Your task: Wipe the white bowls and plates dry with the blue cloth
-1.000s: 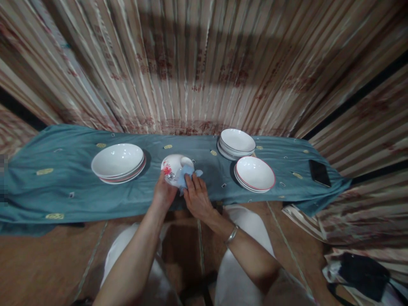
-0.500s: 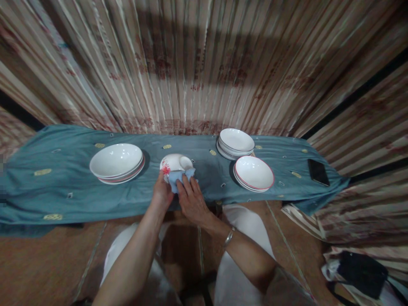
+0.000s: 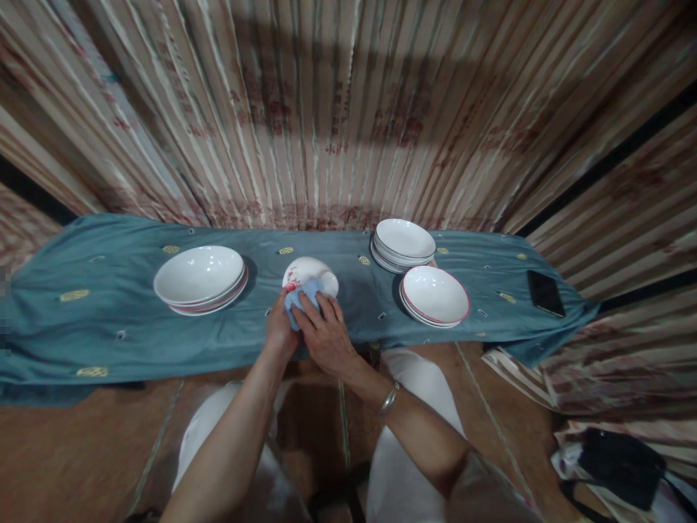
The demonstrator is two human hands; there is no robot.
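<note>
A white bowl (image 3: 308, 267) with a red flower pattern is tilted over the middle of the table, its outer side and foot ring toward me. My left hand (image 3: 280, 325) grips its near left edge. A folded light blue cloth (image 3: 301, 296) lies against the bowl under my right hand (image 3: 325, 330), whose fingers press it to the surface. The two hands are close together, and the cloth and fingers hide the bowl's near part.
Stacked white bowls (image 3: 199, 272) stand at left. To the right are a stack of white dishes (image 3: 406, 238) and a nearer stack of red-rimmed ones (image 3: 435, 293). A black phone (image 3: 545, 293) lies near the right end of the teal tablecloth (image 3: 136, 341). A pleated curtain (image 3: 327, 109) hangs behind.
The bowl has shifted slightly right and turned in my left hand. My right hand has slid the cloth a little left and up across it. The stacks have stayed put.
</note>
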